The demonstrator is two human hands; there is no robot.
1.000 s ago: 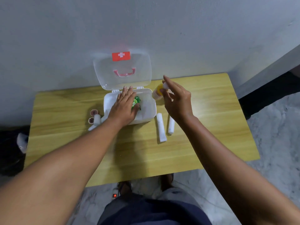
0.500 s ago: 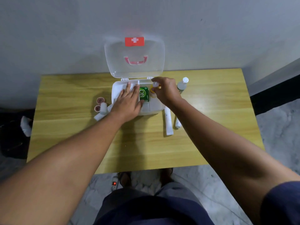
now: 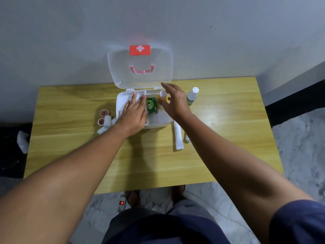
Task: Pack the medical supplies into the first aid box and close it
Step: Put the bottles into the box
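A yellow wooden desk (image 3: 228,138) stands against a plain grey wall (image 3: 70,32). The floor (image 3: 299,147) is grey marbled stone, and a power strip (image 3: 121,203) with a red light lies on it under the near edge of the desk.

At the back middle of the desk sits the white box (image 3: 158,123), open. Its clear lid (image 3: 140,67) stands upright against the wall and carries a red label with a white cross and a pink handle. Inside the box lies one green pack (image 3: 151,105) with the letters "OB", and just right of it one small yellow bottle (image 3: 162,97) with a white cap, near the back right corner.

The left hand (image 3: 133,115) lies flat in the left part of the box, fingers stretched out, holding nothing; its grip is open. The right hand (image 3: 173,101) hovers over the right part of the box, fingers spread and loose, so its grip is open too; whether it touches the yellow bottle I cannot tell.

Outside the box, on the left, are two red-brown rolls (image 3: 102,117) and at least two white rolls (image 3: 107,120). On the right stands one clear bottle (image 3: 192,96) with a white cap. In front of it lie two long white packs (image 3: 178,138), the second mostly hidden by the right arm.
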